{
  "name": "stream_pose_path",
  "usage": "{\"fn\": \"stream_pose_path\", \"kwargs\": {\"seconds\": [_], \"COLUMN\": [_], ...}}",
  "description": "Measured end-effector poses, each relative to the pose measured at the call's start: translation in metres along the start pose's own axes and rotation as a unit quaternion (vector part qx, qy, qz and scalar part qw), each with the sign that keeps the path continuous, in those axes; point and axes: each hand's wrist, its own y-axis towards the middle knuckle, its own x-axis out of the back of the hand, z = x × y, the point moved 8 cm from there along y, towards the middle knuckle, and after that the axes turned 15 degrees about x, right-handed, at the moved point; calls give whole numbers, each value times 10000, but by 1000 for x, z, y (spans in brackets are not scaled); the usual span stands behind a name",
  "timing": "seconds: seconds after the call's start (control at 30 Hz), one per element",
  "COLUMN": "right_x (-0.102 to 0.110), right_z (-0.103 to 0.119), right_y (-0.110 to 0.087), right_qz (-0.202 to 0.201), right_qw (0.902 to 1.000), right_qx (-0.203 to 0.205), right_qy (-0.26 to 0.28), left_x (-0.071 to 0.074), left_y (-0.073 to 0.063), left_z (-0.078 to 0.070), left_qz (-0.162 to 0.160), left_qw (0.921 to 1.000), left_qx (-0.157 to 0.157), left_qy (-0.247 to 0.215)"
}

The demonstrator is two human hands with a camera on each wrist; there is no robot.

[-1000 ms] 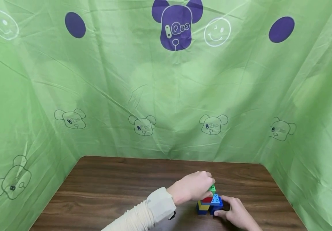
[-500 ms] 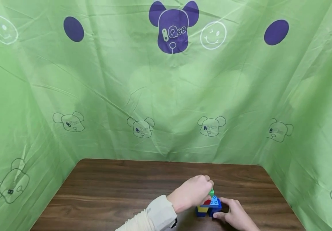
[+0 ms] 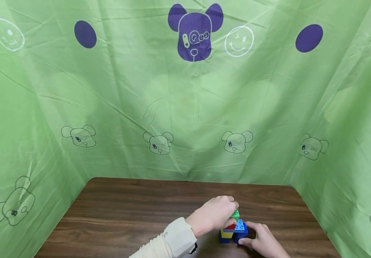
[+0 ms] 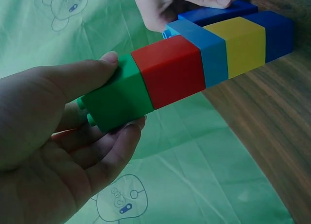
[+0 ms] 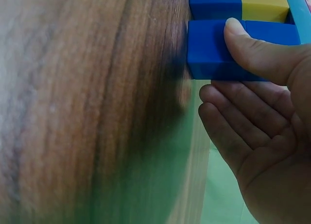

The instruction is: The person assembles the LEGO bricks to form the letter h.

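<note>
A small structure of toy building blocks stands on the wooden table. One column rises from a blue block (image 4: pixel 279 35) through a yellow block (image 4: pixel 245 46), a light blue plate (image 4: pixel 214 59) and a red block (image 4: pixel 170 71) to a green block (image 4: pixel 119 95) on top. My left hand (image 3: pixel 215 214) pinches the green block between thumb and fingers. Beside that column, under the light blue plate, is a column of dark blue blocks (image 5: pixel 214 49). My right hand (image 3: pixel 262 239) grips it, thumb on the near face and fingers at the far side.
The dark wooden table (image 3: pixel 124 211) extends to the left and behind the blocks. Green fabric (image 3: pixel 185 107) printed with bear heads surrounds it at the back and both sides. A white wrist strap (image 3: pixel 180 236) sits on the left forearm.
Over the last second the left hand has lowered slightly in view, along with the whole scene as the head view shifts. Both hands keep their hold on the blocks.
</note>
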Motion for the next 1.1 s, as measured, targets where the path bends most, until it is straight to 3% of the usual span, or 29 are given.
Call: {"fn": "stream_pose_path", "kwargs": {"seconds": [0.2,0.33,0.43,0.57,0.73,0.93,1.1], "right_x": [-2,-3,-3,-1,8,22,25], "right_z": [-2,-4,-5,-4,5,19,24], "right_y": [1,2,1,0,0,1,-1], "right_qz": [152,259,310,287,-17,-529,-728], "right_qw": [9997,9993,9992,9990,9996,9980,9940], "right_qx": [-126,-206,-213,-295,-230,149,362], "right_qy": [115,200,94,-192,-176,-303,-727], "left_x": [-5,-14,-24,-36,-54,-70,-86], "left_y": [-3,-8,-14,-21,-27,-33,-36], "left_z": [7,17,25,33,39,40,42], "left_qz": [-73,-164,-197,-379,-461,-633,-460], "left_qw": [9994,9925,9743,9409,9076,9015,8922], "left_qx": [143,321,489,718,891,858,1025], "left_qy": [-316,-1168,-2192,-3287,-4076,-4194,-4374]}}
